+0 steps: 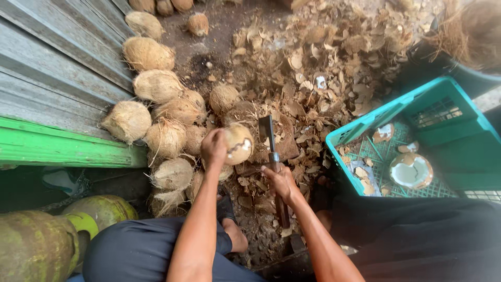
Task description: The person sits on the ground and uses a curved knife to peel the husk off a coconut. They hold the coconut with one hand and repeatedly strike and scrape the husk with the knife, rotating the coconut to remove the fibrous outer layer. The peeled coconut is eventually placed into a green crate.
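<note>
My left hand point(214, 147) grips a husked brown coconut point(239, 142) with a pale chipped patch, held over the ground in front of me. My right hand point(281, 180) is closed on the handle of a cleaver point(267, 133), whose flat dark blade stands upright right beside the coconut. Both forearms reach forward from my knees.
A heap of fibrous coconuts point(162, 112) lies along a grey and green wall point(47, 104) at left. Broken shell pieces point(323, 57) cover the ground ahead. A teal plastic crate point(443, 136) at right holds a split coconut half point(411, 171). Green gas cylinders point(36, 245) stand at lower left.
</note>
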The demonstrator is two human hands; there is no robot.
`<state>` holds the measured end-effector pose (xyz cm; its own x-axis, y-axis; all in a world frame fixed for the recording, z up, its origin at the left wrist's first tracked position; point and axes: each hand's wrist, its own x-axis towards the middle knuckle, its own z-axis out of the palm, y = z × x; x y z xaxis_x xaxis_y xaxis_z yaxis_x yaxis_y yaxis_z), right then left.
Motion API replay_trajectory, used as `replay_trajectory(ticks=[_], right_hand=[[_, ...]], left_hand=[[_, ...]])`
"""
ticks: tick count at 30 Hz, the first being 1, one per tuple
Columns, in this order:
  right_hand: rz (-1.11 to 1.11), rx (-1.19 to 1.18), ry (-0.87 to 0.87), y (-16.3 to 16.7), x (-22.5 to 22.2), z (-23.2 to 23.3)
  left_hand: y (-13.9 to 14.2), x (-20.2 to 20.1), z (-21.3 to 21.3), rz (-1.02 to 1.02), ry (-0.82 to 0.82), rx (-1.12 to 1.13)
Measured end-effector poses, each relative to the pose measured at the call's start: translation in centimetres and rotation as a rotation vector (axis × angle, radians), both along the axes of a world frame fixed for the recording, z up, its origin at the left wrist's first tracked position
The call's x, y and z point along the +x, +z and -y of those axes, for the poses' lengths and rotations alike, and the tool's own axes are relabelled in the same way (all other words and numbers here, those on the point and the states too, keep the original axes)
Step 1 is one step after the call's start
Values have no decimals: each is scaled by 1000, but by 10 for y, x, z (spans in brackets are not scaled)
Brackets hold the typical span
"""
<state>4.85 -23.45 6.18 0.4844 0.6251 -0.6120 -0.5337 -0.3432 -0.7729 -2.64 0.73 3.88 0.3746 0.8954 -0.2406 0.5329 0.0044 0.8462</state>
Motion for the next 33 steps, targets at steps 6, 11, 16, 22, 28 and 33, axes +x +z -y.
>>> replay_trajectory(ticks=[6,11,16,22,28,33], right_hand=[[115,-154,264,6,-22,-6],[327,-116,264,1,-26,13],[499,-105,150,16,-7,24],[514,-197,17,40,-10,20],[530,-109,68,31,-16,18],[377,401,-258,-4,-15,21]], left_hand=[[-11,-40,-2,216,263,-354],[-4,-25,30,239,276,-196],[8,12,54,1,96,68],[-3,31,63,-148,106,259],[-15,33,57,-110,116,263],[-26,30,55,-44,100,199]])
